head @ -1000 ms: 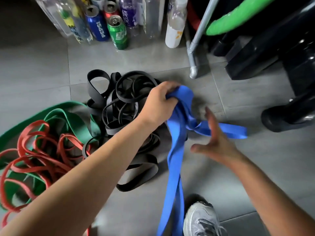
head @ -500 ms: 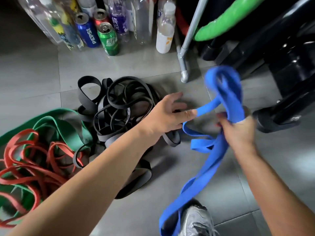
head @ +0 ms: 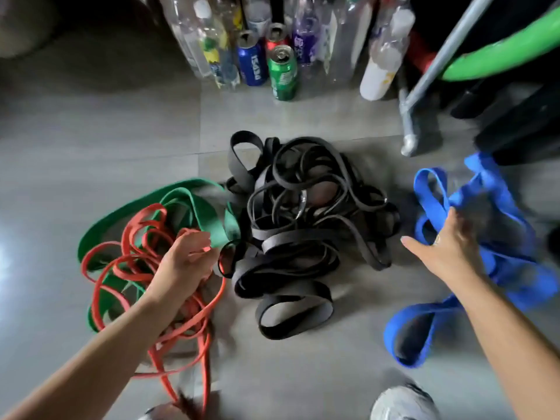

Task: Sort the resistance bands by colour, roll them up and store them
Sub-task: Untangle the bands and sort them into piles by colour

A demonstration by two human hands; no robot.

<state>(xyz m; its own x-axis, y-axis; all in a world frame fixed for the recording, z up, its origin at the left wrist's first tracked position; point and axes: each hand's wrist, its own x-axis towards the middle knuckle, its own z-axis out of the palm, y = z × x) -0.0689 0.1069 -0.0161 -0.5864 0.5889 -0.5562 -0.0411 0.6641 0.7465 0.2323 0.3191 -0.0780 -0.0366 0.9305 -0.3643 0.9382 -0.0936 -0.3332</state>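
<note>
On the grey tiled floor lie sorted heaps. A tangle of red bands (head: 100, 286) rests over wide green bands (head: 197, 204) at the left. A pile of black bands (head: 303, 237) sits in the middle. A blue band (head: 515, 286) lies loosely looped at the right. My left hand (head: 185, 262) has its fingers curled round strands of the red bands at the tangle's right side. My right hand (head: 445, 247) hovers just over the blue band with thumb and fingers spread, holding nothing.
Plastic bottles, a blue can (head: 251, 65) and a green can (head: 283, 72) stand along the back. A grey metal leg (head: 424, 86), black equipment (head: 521, 122) and a green padded bar (head: 500, 56) crowd the far right. My shoe (head: 400, 404) is at the bottom.
The blue band went from my left hand to my right, which carried it right and let it go. My left hand swung left and took hold of the red bands.
</note>
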